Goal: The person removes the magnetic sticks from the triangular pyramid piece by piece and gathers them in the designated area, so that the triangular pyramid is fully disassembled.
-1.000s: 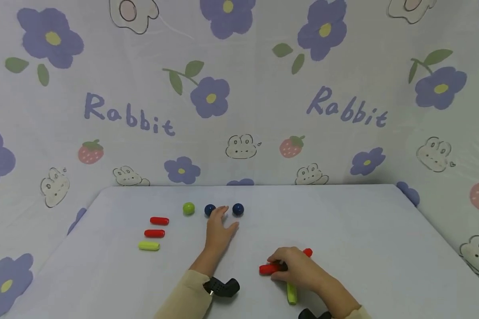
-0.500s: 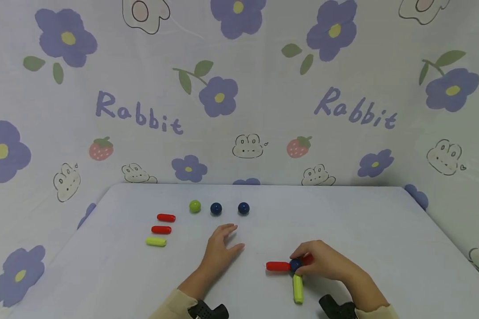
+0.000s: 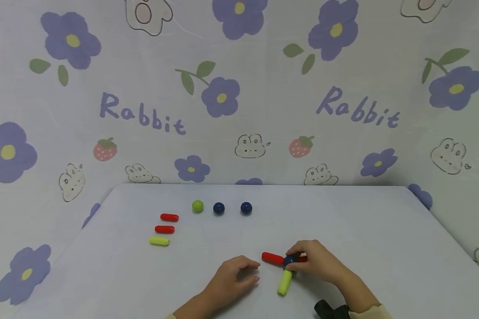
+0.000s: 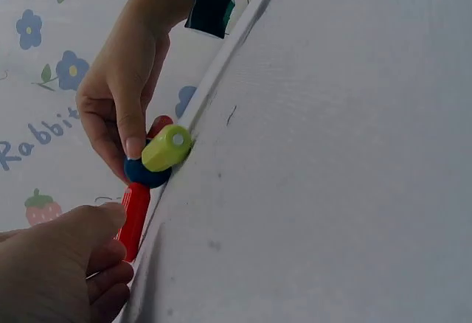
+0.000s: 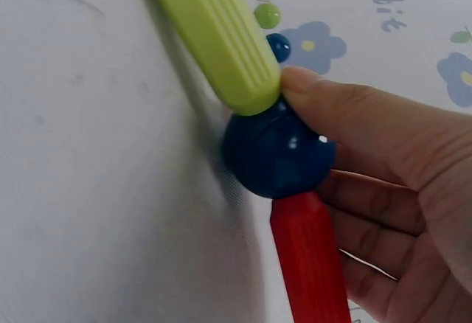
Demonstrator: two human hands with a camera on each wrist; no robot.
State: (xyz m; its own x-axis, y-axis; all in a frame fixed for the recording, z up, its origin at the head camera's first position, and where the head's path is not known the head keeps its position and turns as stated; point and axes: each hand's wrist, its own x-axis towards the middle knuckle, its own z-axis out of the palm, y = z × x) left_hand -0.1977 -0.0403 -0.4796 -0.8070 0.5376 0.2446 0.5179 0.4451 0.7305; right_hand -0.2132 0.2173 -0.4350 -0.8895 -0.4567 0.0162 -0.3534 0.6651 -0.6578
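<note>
My right hand (image 3: 317,261) pinches a dark blue ball (image 5: 276,150) between thumb and fingers. Three toy building rods meet at that ball: a red rod (image 3: 273,258) pointing left, a yellow-green rod (image 3: 284,282) pointing toward the near side, and a second red rod (image 5: 310,256) partly covered by the right hand in the head view. My left hand (image 3: 233,281) is just left of this assembly, thumb and fingers bent and apart, with nothing between them. In the left wrist view its fingertips overlap the end of the left-pointing red rod (image 4: 133,222).
On the white table (image 3: 363,221), a green ball (image 3: 197,206) and two blue balls, one left (image 3: 218,208) and one right (image 3: 246,208), stand at the back. Two red rods (image 3: 165,229) and a yellow-green rod (image 3: 159,241) lie to the left. A patterned cloth (image 3: 263,88) hangs behind.
My left hand has come back from the balls at the rear to beside the assembly. My right hand has kept its grip on the blue ball, and the joined rods have turned slightly.
</note>
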